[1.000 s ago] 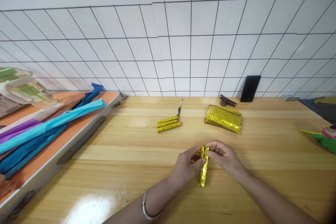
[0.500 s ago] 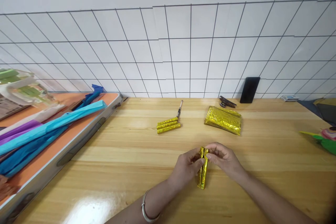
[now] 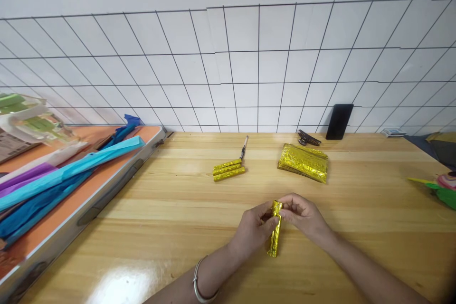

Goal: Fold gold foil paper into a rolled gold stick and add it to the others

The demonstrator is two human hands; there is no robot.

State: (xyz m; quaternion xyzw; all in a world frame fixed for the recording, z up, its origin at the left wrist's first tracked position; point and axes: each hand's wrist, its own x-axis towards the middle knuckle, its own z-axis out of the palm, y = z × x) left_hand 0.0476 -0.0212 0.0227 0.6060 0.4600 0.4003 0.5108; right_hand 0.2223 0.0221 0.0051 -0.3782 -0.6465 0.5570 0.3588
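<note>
A narrow folded strip of gold foil paper (image 3: pixel 275 237) points toward me, just above or on the wooden table; I cannot tell which. My left hand (image 3: pixel 251 228) pinches it from the left, thumb lying across its upper half. On the opposite side, my right hand (image 3: pixel 301 213) grips the far end between thumb and fingers. Some fingertips are hidden behind the foil. Beyond my hands lie several similar gold strips (image 3: pixel 228 171), side by side. A stack of gold foil sheets (image 3: pixel 302 164) rests farther right.
A pen (image 3: pixel 244 147) touches the gold strips. Behind the stack are a black hair claw clip (image 3: pixel 308 138) and a black phone (image 3: pixel 339 122) leaning on the tiled wall. At left, an orange-topped surface (image 3: pixel 117 164) holds coloured crepe paper (image 3: pixel 71 175). A green item (image 3: pixel 443 194) lies far right.
The foil strip's lengthwise gap has closed, and its two halves now lie together as one narrower band. Both hands have stayed nearly in place.
</note>
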